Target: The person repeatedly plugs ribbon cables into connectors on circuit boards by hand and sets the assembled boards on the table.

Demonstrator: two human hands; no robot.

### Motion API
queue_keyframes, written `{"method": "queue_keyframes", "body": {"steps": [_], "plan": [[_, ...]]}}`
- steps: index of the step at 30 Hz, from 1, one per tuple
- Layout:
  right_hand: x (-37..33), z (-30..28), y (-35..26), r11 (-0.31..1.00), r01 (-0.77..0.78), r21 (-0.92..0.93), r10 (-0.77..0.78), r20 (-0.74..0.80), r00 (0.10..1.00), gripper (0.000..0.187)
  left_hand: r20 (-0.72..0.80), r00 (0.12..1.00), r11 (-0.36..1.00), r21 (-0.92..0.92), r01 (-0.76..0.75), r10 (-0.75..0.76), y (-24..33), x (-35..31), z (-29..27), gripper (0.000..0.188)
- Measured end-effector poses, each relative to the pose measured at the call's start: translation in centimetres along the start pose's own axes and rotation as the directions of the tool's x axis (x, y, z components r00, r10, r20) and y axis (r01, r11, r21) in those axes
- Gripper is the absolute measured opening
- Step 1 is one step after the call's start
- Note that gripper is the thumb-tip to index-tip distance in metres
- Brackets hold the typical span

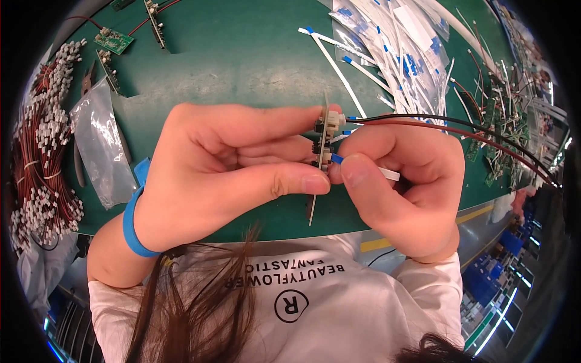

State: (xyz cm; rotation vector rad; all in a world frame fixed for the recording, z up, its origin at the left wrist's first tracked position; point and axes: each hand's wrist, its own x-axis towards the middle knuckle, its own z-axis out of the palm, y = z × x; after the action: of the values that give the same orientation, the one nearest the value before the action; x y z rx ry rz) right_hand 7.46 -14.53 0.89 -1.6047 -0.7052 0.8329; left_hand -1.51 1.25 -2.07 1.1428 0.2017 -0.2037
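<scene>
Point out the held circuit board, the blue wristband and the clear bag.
Circuit board (323, 140), head view: middle, seen nearly edge-on.
Blue wristband (129, 225), head view: outer curve.
Clear bag (104, 145), head view: its middle.

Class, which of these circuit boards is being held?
The edge-on board pinched in the left hand; no hand holds the other boards.

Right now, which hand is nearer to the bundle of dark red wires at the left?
Left. The left hand, holding the circuit board, is to the right of the wire bundle; the right hand is farther right, beyond the board.
</scene>
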Motion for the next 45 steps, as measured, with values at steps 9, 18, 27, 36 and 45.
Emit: {"method": "queue_keyframes", "body": {"steps": [9,18,27,36,45], "plan": [[0.06,-0.07,0.19,0.961,0.176,-0.214,-0.172,0.035,0.984,0.002,0.010,1.000,0.999,0.046,-0.029,0.028,-0.08,-0.01,-0.14,0.047],[0.04,0.52,0.74,0.964,0.194,-0.184,-0.192,0.026,0.981,0.002,0.009,1.000,0.997,0.070,-0.021,0.020,-0.57,0.06,-0.31,0.045],[-0.16,0.41,0.40,0.959,0.142,-0.243,-0.143,0.016,0.990,0.001,0.009,1.000,1.000,0.001,-0.007,0.007,-0.41,0.03,-0.10,0.046],[-0.12,0.30,0.52,0.935,0.198,-0.293,-0.196,0.035,0.980,0.002,0.001,1.000,1.000,-0.001,-0.006,0.006,-0.33,0.00,-0.07,0.047],[-0.01,0.41,0.79,0.948,0.228,-0.220,-0.223,0.049,0.974,0.002,0.005,1.000,0.999,0.020,-0.030,0.030,-0.47,0.19,-0.01,0.046]]}}
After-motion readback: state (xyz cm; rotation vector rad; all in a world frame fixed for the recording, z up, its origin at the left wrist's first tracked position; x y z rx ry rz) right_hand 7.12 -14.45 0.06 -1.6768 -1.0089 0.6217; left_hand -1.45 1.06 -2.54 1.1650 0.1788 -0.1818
